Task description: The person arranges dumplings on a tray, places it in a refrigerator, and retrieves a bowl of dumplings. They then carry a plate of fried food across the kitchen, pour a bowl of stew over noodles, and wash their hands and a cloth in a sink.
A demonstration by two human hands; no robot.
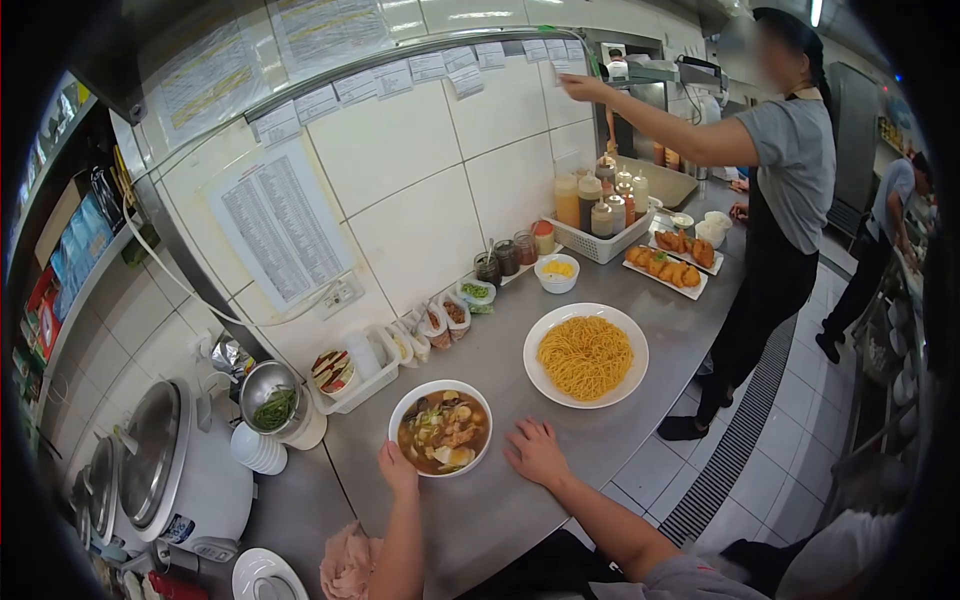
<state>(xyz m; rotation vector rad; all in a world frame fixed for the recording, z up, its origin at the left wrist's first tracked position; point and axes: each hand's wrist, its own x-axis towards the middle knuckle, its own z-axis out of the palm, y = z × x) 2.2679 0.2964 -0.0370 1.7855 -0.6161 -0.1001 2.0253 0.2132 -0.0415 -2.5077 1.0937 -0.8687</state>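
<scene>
Left hand (399, 472) holds the soup bowl (441, 384) at its near-left rim.

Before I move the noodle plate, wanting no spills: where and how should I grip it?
Likely by its rim, coming from the near side: left hand at the left edge, once free of the soup bowl, right hand opposite, gripping under if the edge allows. The plate sits flat and wide, and the noodles heap in its middle, leaving bare rim to hold.

Attire of the person: grey sleeve (690, 577) above the bare right forearm (612, 522); black garment (545, 574) at the near edge; left hand (398, 468) and right hand (537, 454) likewise bare.
</scene>
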